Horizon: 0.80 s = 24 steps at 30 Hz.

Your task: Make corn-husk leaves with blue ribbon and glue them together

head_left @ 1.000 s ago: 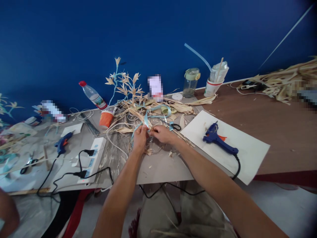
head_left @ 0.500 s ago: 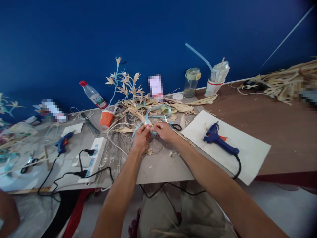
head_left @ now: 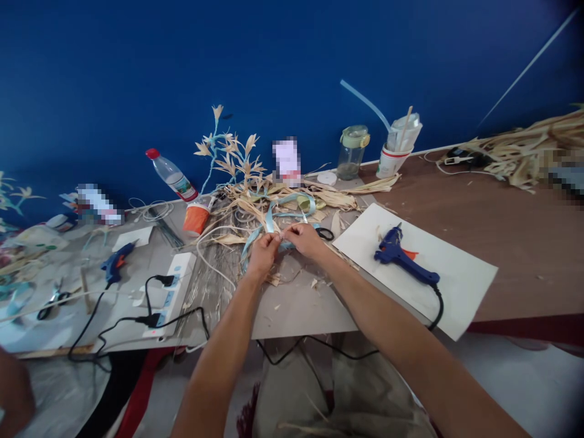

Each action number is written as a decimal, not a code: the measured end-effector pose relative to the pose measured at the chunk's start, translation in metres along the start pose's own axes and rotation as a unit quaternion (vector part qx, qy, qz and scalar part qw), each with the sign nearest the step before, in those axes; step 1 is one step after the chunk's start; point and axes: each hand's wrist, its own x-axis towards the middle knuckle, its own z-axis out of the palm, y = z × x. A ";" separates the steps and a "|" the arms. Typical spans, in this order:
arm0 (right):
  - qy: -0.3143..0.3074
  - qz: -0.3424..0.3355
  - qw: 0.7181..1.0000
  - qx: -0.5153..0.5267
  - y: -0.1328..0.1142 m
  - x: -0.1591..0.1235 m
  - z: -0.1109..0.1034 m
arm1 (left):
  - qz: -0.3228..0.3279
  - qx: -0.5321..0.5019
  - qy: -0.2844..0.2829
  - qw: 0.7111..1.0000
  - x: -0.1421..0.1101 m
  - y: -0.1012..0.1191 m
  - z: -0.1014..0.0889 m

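Above a littered table (head_left: 283, 310), left hand (head_left: 263, 252) and right hand (head_left: 303, 239) nearly touching, fingertips pinched (contents unclear), light-blue ribbon (head_left: 269, 220) beside.

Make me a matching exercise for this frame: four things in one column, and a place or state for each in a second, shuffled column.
Things
1. Glue gun on the right side
2. Clear plastic bottle
3. White power strip
4. Left hand

Places and states
A. Has black plugs in it
B. Fingertips close to those of the right hand
C. Lies on a white sheet
D. Tilted, with a red cap on it

Right pairs: 1-C, 2-D, 3-A, 4-B.
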 end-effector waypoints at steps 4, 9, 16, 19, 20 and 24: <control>0.007 0.011 1.000 -0.015 -0.003 -0.001 -0.002 | 0.040 0.109 -0.027 0.993 0.001 -0.002 -0.002; 0.016 0.022 0.999 -0.021 -0.005 -0.001 -0.004 | 0.048 0.129 -0.043 0.990 0.002 -0.004 -0.004; 0.000 0.038 0.999 0.019 -0.004 0.000 -0.003 | 0.033 0.135 -0.068 0.988 -0.001 0.002 -0.002; 0.011 0.070 0.995 0.065 -0.004 0.001 -0.003 | 0.030 0.121 -0.069 0.990 -0.004 0.007 0.000; 0.020 0.081 0.993 0.084 -0.003 0.001 -0.004 | 0.029 0.117 -0.069 0.990 -0.004 0.008 0.001; 0.069 0.121 0.975 0.175 -0.002 0.002 -0.007 | 0.021 0.110 -0.077 0.991 -0.005 0.009 0.001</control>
